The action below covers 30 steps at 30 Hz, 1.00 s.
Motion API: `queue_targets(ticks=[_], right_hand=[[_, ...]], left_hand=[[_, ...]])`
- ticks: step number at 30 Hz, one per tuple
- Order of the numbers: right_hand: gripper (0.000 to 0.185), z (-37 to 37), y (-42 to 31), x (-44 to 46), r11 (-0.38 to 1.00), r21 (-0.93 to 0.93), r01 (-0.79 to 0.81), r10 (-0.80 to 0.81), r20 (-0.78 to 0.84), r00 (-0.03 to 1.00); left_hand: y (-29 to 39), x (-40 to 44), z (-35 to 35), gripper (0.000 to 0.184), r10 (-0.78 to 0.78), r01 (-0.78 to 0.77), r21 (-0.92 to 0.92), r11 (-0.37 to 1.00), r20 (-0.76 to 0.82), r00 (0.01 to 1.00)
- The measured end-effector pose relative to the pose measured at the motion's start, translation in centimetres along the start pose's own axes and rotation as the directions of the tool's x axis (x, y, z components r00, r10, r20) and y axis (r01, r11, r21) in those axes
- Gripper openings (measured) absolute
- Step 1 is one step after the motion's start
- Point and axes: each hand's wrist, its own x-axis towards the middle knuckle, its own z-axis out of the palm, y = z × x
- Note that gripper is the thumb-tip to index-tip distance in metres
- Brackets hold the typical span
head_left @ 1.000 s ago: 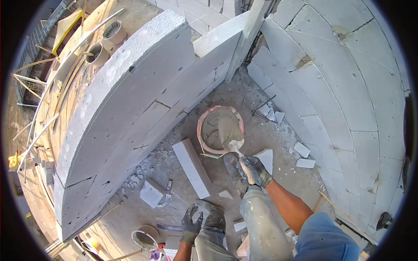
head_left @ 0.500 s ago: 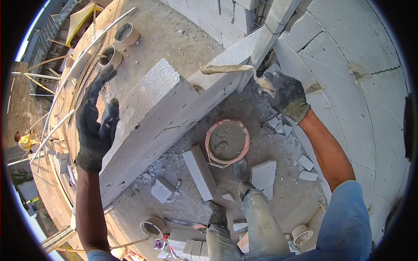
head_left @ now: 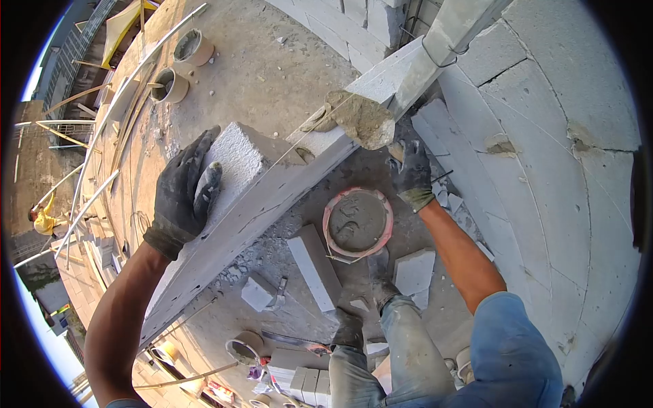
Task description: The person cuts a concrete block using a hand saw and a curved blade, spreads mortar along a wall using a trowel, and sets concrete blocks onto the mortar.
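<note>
My left hand (head_left: pixel 187 190), in a dark glove, rests against the rough top block (head_left: pixel 235 160) of the low block wall, fingers spread. My right hand (head_left: pixel 411 170), also gloved, is closed round the handle of a trowel (head_left: pixel 364 120). The trowel's blade carries grey mortar and is over the lower top of the wall, where a lump of mortar (head_left: pixel 320 121) lies. Below, a round bucket (head_left: pixel 388 234) with a reddish rim holds wet mortar (head_left: pixel 356 221).
A grey post (head_left: pixel 435 51) stands at the wall's end. A tall block wall (head_left: pixel 537 183) rises at right. On the floor are a long block (head_left: pixel 314 265), a hammer (head_left: pixel 279 294) and broken pieces. Two buckets (head_left: pixel 170 86) stand beyond the wall; a person in yellow (head_left: pixel 45 221) is far left.
My right hand took the trowel from the bucket to the wall, then moved lower. My left hand rose from near my knee and came down onto the wall block.
</note>
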Motion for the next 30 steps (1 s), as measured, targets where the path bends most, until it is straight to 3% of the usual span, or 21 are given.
queue_targets(ticks=[5, 8, 14, 16, 20, 24, 25, 26, 27, 28, 30], right_hand=[[0.046, 6.0, -1.0, 0.5, 0.974, 0.225, 0.008, 0.047, -0.242, 0.969], [0.041, 6.4, -2.6, 2.3, 0.966, 0.254, -0.052, 0.13, -0.301, 0.945], [0.04, 6.8, -2.1, 0.2, 0.973, 0.217, -0.085, 0.145, -0.278, 0.95], [0.043, 5.3, -2.6, -3.1, 0.97, 0.204, -0.133, 0.172, -0.185, 0.967], [0.043, 1.6, -2.0, -10.8, 0.948, 0.22, -0.23, 0.232, 0.02, 0.973], [0.04, -7.2, -6.3, -11.9, 0.992, 0.125, -0.009, 0.019, -0.08, 0.997], [0.037, -9.3, -7.6, -11.2, 0.892, 0.411, -0.187, 0.186, 0.043, 0.982], [0.035, -10.5, -8.3, -10.5, 0.682, 0.631, -0.369, 0.309, 0.209, 0.928], [0.031, -10.9, -7.9, -9.5, 0.616, 0.693, -0.375, 0.311, 0.224, 0.924], [0.028, -14.3, -10.0, -7.1, 0.434, 0.72, -0.542, 0.324, 0.436, 0.84], [0.027, -16.0, -9.3, -3.2, 0.099, 0.703, -0.704, 0.216, 0.676, 0.705]], left_hand=[[-0.1, 0.2, 0.3, 0.048, 0.028, -0.028, 0.034, 0.999, -0.005, 1.0], [-0.4, 0.2, 0.4, 0.048, 0.046, -0.045, 0.047, 0.998, -0.01, 0.999], [0.0, 0.3, 0.1, 0.049, 0.053, -0.051, 0.051, 0.997, -0.034, 0.998], [0.5, 0.3, -0.6, 0.045, 0.002, -0.004, 0.07, 0.998, 0.025, 1.0], [0.5, 0.1, -1.0, 0.049, -0.012, 0.012, 0.086, 0.996, -0.003, 1.0], [0.3, -0.3, -1.0, 0.051, -0.088, 0.088, 0.051, 0.995, 0.005, 0.996], [0.3, -0.4, -0.9, 0.052, -0.092, 0.092, 0.079, 0.993, 0.0, 0.996], [0.2, -0.5, -0.9, 0.053, -0.092, 0.092, 0.108, 0.99, -0.001, 0.996], [0.2, -0.7, -0.7, 0.053, -0.099, 0.098, 0.097, 0.99, 0.0, 0.995], [0.1, -0.7, -0.6, 0.053, -0.113, 0.111, 0.106, 0.988, 0.007, 0.994], [-0.2, -0.7, -0.5, 0.054, -0.127, 0.123, 0.137, 0.983, 0.022, 0.992]])
